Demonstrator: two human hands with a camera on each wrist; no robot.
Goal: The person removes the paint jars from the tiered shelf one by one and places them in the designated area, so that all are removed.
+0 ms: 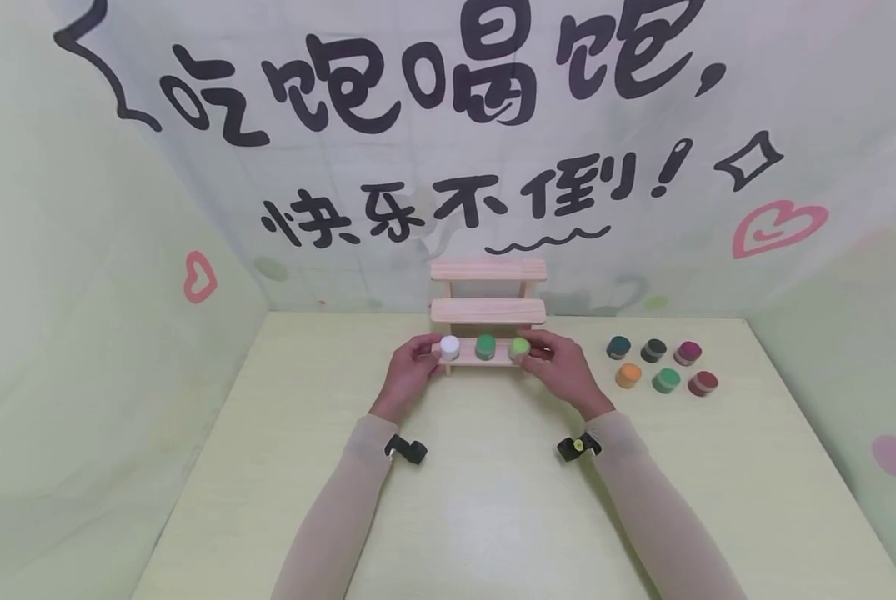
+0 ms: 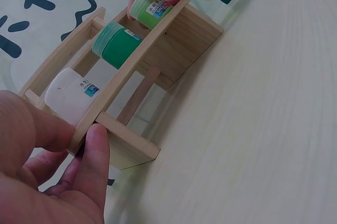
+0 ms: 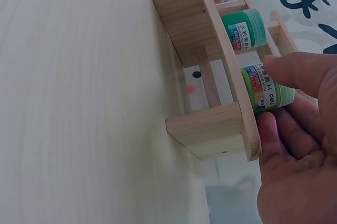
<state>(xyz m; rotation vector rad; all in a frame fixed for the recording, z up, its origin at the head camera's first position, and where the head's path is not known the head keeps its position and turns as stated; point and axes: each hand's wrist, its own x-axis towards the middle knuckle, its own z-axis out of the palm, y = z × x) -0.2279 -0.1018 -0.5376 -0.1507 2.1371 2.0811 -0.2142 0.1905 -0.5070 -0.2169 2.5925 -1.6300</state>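
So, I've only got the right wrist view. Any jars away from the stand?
Observer: Yes. The head view shows six jars in two rows on the table, to the right of the stand.
Operator: And the left grip? I barely catch it at my top edge.
Observer: The left wrist view shows it holding the end of the lowest shelf, right beside the white jar.
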